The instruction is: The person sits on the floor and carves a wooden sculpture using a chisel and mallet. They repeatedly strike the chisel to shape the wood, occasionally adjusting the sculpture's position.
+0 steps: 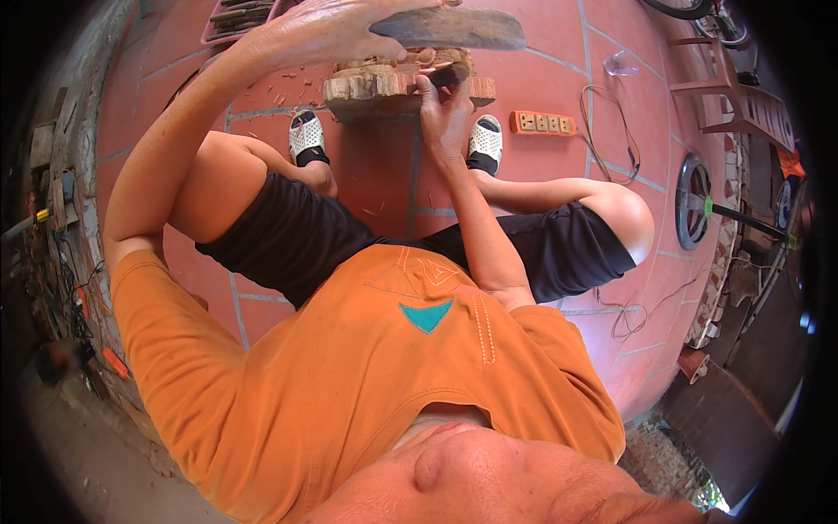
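1. Upper left: wood chips (pixel 292 87) lie on the red floor (pixel 550 74), so some cutting is prob. done.
2. Upper mid: the wood block (pixel 375 87) is a bit past the two white sandals (pixel 307 138). Its top has bumps and cut shapes, so it looks part carved. Can't tell what's under it.
3. What's left: the side facing the person looks rough, w/ lines and wavy edges, so prob. not all smooth yet. Can't say how much more, b/c the hands and wood bat (pixel 467 31) hide some of the top.
4. Left arm (pixel 188 113): comes up the left side of the pic, elbow bent way out, then reaches over to the top mid.
5. Left hand (pixel 336 35): up by the top edge, gripping the near end of the bat, thumb under, fingers over. The bat is flat and gray-brown, and points to the right.
6. Right arm (pixel 484 218): goes up from the shirt, pretty straight, just right of mid.
7. Right hand (pixel 447 122): fingers closed on a small dark tool (pixel 451 73) at the block's near edge, thumb up. Can't see the tool's tip well, so can't tell if it's in the wood.
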A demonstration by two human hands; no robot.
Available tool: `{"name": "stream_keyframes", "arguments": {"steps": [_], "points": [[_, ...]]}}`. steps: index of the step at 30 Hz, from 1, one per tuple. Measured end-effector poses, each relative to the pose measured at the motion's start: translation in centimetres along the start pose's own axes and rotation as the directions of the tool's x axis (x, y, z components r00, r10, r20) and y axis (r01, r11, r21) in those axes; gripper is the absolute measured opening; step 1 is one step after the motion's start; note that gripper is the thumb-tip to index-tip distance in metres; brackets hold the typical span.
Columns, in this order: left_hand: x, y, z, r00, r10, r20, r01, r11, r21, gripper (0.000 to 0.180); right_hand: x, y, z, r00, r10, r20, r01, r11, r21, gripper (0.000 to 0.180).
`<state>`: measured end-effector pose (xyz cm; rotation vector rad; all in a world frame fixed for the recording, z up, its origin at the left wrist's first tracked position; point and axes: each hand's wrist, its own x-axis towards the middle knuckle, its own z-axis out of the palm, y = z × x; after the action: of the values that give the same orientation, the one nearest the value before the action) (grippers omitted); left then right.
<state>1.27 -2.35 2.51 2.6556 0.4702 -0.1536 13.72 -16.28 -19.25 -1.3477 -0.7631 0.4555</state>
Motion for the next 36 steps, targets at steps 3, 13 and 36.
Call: {"name": "stream_keyframes", "arguments": {"steps": [3,13,36], "points": [[-0.1,0.5,-0.1,0.999,-0.013,0.031,0.014,0.999,-0.035,0.072,0.3,0.1,-0.2,0.998,0.061,-0.028,-0.060,0.997,0.053,0.023],[0.0,2.4,-1.2,0.996,0.062,0.063,-0.052,0.988,-0.143,0.071,0.8,2.2,-1.7,0.893,0.439,-0.096,-0.340,0.800,0.495,0.019],[0.0,1.0,-1.0,0.997,0.035,0.074,-0.027,0.993,-0.111,0.072,1.9,1.3,-0.2,0.990,0.122,-0.071,-0.098,0.954,0.282,0.030]]}}
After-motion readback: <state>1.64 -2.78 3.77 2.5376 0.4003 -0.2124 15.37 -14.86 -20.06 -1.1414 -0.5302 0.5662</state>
